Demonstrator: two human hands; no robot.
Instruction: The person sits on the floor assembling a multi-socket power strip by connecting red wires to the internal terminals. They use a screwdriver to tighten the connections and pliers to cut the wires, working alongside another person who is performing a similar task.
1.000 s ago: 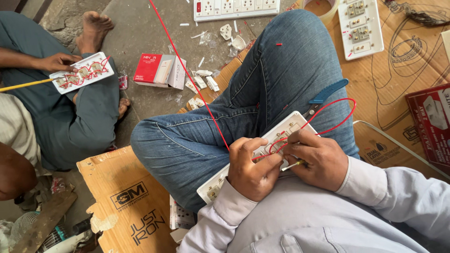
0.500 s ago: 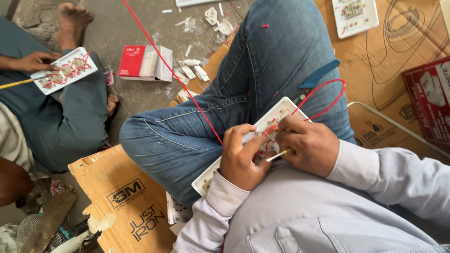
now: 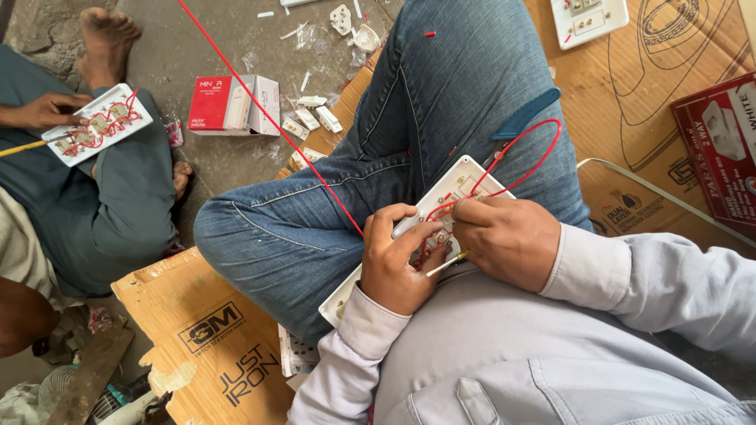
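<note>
— Over on the left a co-worker's hand [image 3: 49,110] is pressing on another white switch plate [image 3: 96,124], and a red and white carton [image 3: 234,104] is lying on the floor. What's happening in the middle?

— The person's left hand [image 3: 396,264] is closing around the white switchboard panel [image 3: 425,224], which is resting on the jeans-clad thigh [image 3: 331,212], thumb curling over the near edge, fingers clamping it from below.

— And the right hand [image 3: 508,240]?

— It's pinching a yellow-handled screwdriver [image 3: 446,264], pointing its tip into the back of the panel, where the red wire [image 3: 526,167] is looping round. I'd say it's going best if the left keeps the panel flat and the driver stays square on the screw.

— So the panel is sitting between both hands?

— Yes, held in the left, with the right touching its upper part; a blue handle [image 3: 526,115] is lying just beyond on the knee
</note>
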